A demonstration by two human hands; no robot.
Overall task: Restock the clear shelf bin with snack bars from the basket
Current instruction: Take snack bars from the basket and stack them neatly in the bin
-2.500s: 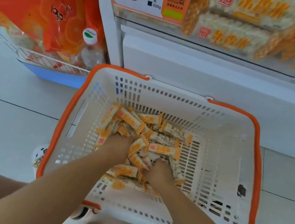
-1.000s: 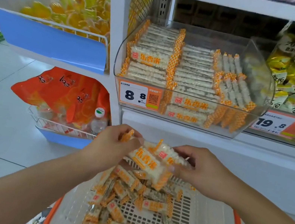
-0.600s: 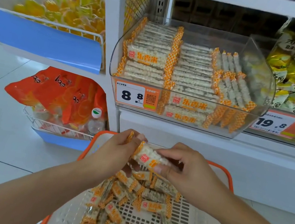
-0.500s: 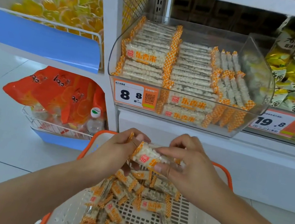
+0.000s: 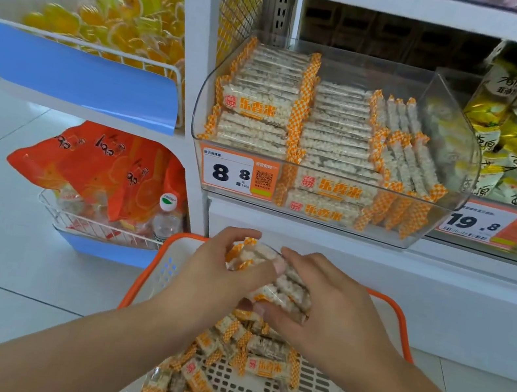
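Snack bars (image 5: pixel 283 283), lately loose in basket (image 5: pixel 402 311), now bunched mid-frame between left hand (image 5: pixel 219 275) and right hand (image 5: pixel 323 307), both clamped, ready for bin (image 5: pixel 451 133) upper right.

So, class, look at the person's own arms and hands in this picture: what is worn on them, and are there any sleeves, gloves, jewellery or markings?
Nothing is worn that shows. The left hand and right hand are bare, with no gloves, rings or markings. Both forearms are bare as far as the picture's lower edge: no sleeves, no watch, no bracelet. The fingernails that show are short and unpainted.
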